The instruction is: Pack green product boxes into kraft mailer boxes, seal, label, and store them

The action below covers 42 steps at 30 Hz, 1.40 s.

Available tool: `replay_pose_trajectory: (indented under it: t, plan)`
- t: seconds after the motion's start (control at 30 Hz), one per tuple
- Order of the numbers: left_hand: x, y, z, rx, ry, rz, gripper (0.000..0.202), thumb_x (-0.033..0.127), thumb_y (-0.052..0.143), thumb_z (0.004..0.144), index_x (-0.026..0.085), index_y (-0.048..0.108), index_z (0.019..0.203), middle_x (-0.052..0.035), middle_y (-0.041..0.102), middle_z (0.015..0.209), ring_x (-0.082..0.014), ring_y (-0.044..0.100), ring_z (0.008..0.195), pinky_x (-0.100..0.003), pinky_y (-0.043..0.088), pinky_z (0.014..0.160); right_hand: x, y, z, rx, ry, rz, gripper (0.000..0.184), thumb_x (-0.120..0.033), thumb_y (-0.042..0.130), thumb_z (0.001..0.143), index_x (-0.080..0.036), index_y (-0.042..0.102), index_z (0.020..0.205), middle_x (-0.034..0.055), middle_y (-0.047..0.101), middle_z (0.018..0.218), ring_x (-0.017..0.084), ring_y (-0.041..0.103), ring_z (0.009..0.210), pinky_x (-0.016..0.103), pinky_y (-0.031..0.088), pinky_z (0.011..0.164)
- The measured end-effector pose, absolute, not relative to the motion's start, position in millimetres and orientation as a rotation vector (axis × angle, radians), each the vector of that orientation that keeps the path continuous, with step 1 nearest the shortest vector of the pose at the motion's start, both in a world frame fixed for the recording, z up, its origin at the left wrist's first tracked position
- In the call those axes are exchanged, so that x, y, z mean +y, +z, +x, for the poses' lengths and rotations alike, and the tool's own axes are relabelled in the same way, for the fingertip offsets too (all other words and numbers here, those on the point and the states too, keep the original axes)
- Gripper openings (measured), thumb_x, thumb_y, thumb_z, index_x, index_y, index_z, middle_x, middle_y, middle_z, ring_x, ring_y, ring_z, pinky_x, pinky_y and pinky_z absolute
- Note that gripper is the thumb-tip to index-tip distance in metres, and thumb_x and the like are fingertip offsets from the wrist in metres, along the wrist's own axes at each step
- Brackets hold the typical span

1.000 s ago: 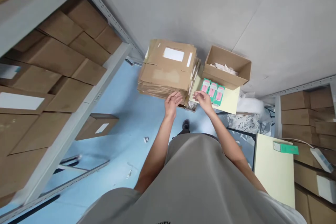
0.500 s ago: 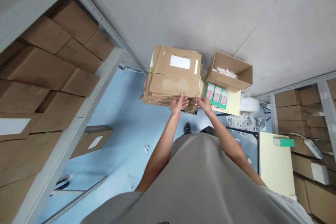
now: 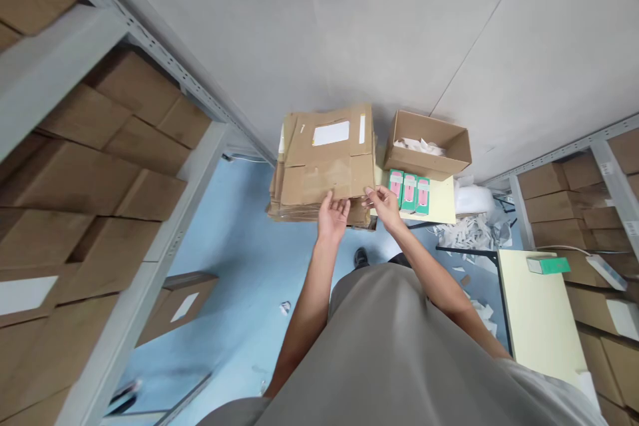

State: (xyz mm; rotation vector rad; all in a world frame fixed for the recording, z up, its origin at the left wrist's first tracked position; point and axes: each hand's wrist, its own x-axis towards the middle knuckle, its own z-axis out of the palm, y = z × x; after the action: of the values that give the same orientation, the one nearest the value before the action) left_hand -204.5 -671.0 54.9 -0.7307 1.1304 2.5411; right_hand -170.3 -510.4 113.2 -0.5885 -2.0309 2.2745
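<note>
A stack of flattened cardboard boxes (image 3: 277, 203) stands in front of me by the wall. The top flattened box (image 3: 319, 176) has a white label and strips of tape. At its near edge, my left hand (image 3: 333, 218) is turned palm up with fingers apart, the thumb tip touching or close to the cardboard. My right hand (image 3: 383, 205) has thumb and fingers closed at the near right corner of that top box. Beside my right hand, several green boxes with pink fronts (image 3: 409, 193) stand in a row on a pale yellow table (image 3: 443, 203).
An open carton (image 3: 424, 163) with white paper inside stands behind the green boxes. Shelves of cartons (image 3: 94, 153) rise on the left, more cartons (image 3: 554, 206) on the right. Shredded paper (image 3: 466, 233) lies beyond the table. A green box (image 3: 548, 265) rests on another pale table (image 3: 542, 319).
My view has tilted up and shifted slightly. My left hand has turned more palm up at the edge, and my right hand has closed on the corner of the top flattened box.
</note>
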Motion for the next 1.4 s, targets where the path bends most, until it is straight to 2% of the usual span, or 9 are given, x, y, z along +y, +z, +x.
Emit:
replay_pose_trajectory:
  t: [0.17,0.3,0.4,0.47,0.57,0.67,0.97,1.17,1.4]
  plan:
    - [-675,73,-213,0.922,2.625,-0.716,0.014,0.035,0.087,0.1,0.027,0.076,0.101,-0.0027,0.088,0.104,-0.0163,0.084,0.113,-0.029,0.069,0.102,-505,134,-142,-1.993,2.205,-0.514,0.066,-0.091,0.082,0.085,-0.029,0.062,0.084,0.0016,0.075,0.079,0.025,0.081,0.073,0.034,0.065,0.063]
    - [-638,88,-213,0.997,2.561,-0.444,0.018,0.042,0.086,0.102,0.026,0.081,0.108,-0.0072,0.09,0.122,-0.0227,0.078,0.141,-0.035,0.066,0.116,-480,139,-100,-1.941,2.155,-0.598,0.065,-0.092,0.082,0.086,-0.03,0.063,0.084,0.0005,0.071,0.078,0.028,0.08,0.071,0.041,0.066,0.063]
    - [-591,97,-209,1.061,2.436,-0.298,0.024,0.046,0.087,0.101,0.025,0.083,0.112,-0.0087,0.089,0.131,-0.0261,0.073,0.149,-0.039,0.064,0.122,-447,138,-62,-1.873,2.067,-0.723,0.058,-0.088,0.086,0.086,-0.031,0.073,0.089,0.0044,0.077,0.086,0.033,0.082,0.082,0.05,0.07,0.074]
    - [-556,102,-203,1.109,2.334,-0.196,0.026,0.047,0.09,0.1,0.026,0.084,0.114,-0.0083,0.088,0.134,-0.0279,0.073,0.149,-0.043,0.064,0.123,-417,136,-32,-1.768,1.971,-0.828,0.056,-0.083,0.092,0.082,-0.032,0.081,0.104,0.0085,0.085,0.105,0.034,0.084,0.097,0.054,0.072,0.09]
    - [-499,109,-187,1.163,2.196,-0.027,0.031,0.045,0.098,0.093,0.029,0.084,0.115,-0.0069,0.088,0.135,-0.029,0.075,0.147,-0.043,0.064,0.122,-361,137,24,-1.523,1.772,-1.004,0.07,-0.073,0.097,0.078,-0.032,0.079,0.132,0.0119,0.086,0.134,0.034,0.083,0.118,0.057,0.068,0.11]
    - [-440,115,-158,1.169,2.068,0.129,0.043,0.047,0.106,0.082,0.027,0.085,0.114,-0.008,0.088,0.135,-0.0297,0.075,0.145,-0.042,0.063,0.123,-307,138,86,-1.313,1.602,-1.133,0.084,-0.065,0.099,0.078,-0.029,0.071,0.149,0.0145,0.082,0.144,0.033,0.082,0.126,0.055,0.066,0.116]
    - [-258,117,-18,1.116,1.725,0.323,0.05,0.046,0.11,0.077,0.023,0.082,0.112,-0.0116,0.089,0.128,-0.0329,0.073,0.15,-0.049,0.058,0.132,-209,116,241,-0.936,1.44,-1.315,0.129,-0.057,0.106,0.068,-0.028,0.045,0.177,0.0046,0.081,0.119,0.025,0.084,0.108,0.043,0.069,0.105]
    - [-147,107,96,1.091,1.501,0.381,0.051,0.043,0.112,0.072,0.022,0.084,0.109,-0.0121,0.089,0.126,-0.0337,0.076,0.146,-0.048,0.062,0.128,-150,110,330,-0.763,1.273,-1.34,0.095,-0.061,0.099,0.076,-0.03,0.054,0.154,0.0121,0.082,0.14,0.029,0.081,0.126,0.043,0.071,0.103]
    - [-67,93,174,1.056,1.3,0.412,0.046,0.034,0.111,0.073,0.022,0.083,0.108,-0.0115,0.089,0.123,-0.0334,0.08,0.138,-0.05,0.067,0.122,-97,92,395,-0.48,1.14,-1.482,0.074,-0.046,0.092,0.078,-0.029,0.054,0.138,0.0125,0.081,0.146,0.027,0.078,0.135,0.043,0.068,0.114]
